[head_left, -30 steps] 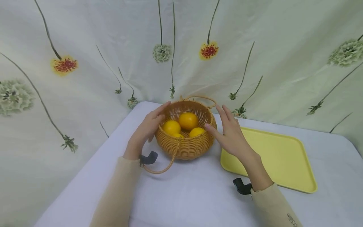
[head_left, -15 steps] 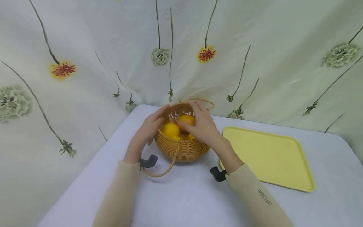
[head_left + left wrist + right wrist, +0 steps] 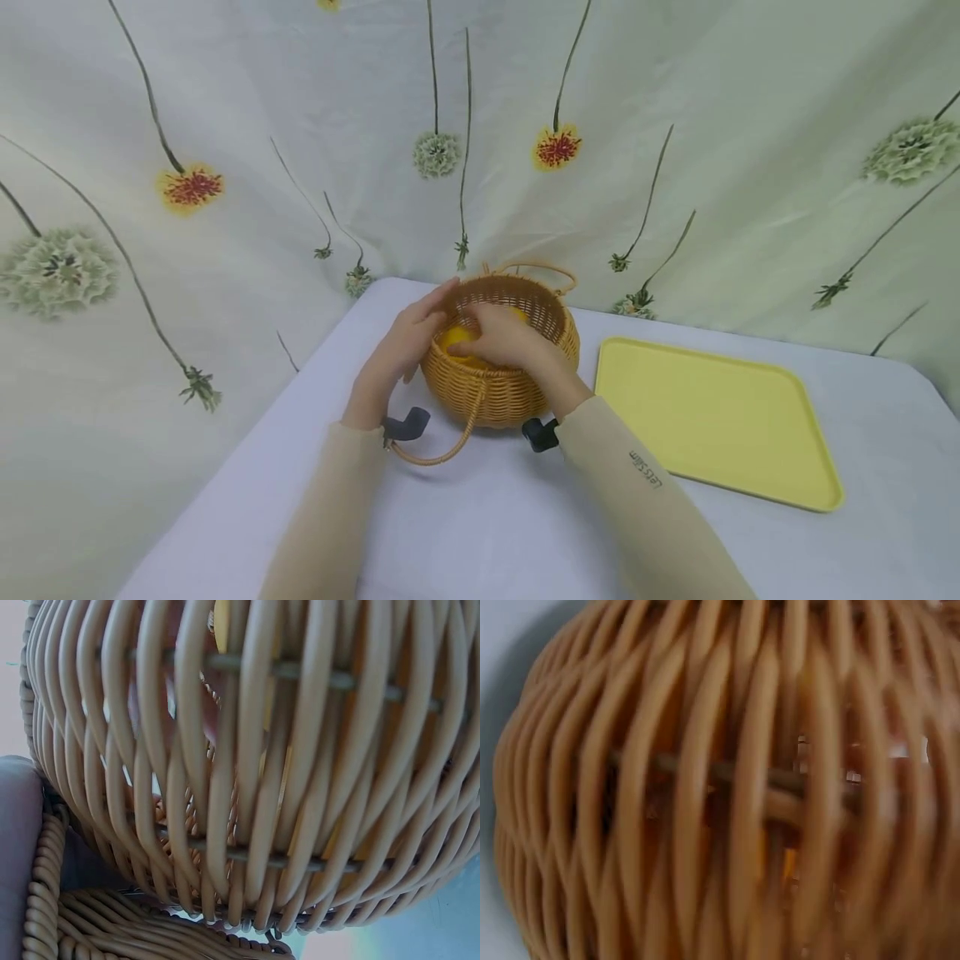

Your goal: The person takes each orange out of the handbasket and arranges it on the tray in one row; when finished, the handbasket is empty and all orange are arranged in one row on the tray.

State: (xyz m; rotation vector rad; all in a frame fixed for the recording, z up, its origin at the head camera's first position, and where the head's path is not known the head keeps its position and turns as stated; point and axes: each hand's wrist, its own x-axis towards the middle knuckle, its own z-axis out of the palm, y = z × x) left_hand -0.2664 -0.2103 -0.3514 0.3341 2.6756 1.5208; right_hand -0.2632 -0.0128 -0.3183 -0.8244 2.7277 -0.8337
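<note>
A round wicker basket (image 3: 498, 400) stands on the table with yellow fruit inside. My left hand (image 3: 408, 337) lies along the basket's left side, fingers extended up to the rim. My right hand (image 3: 498, 333) reaches down into the basket from the right. Its thumb and forefinger lie on either side of a round yellow fruit (image 3: 455, 337); the other fingertips are hidden, and I cannot tell whether they grip. Behind that hand, part of a second fruit (image 3: 518, 313) shows. Both wrist views are filled by the wicker wall (image 3: 247, 750), with yellow patches behind the gaps.
A flat yellow tray (image 3: 720, 417) lies to the right of the basket on the white tablecloth (image 3: 480, 517). One basket handle (image 3: 442, 458) hangs down in front, near my left wrist. The other handle (image 3: 536, 267) leans back toward the flowered curtain (image 3: 495, 208).
My right hand has moved left and down, from beside the basket's right rim into the basket and over to the left fruit. My left hand stays at the left side.
</note>
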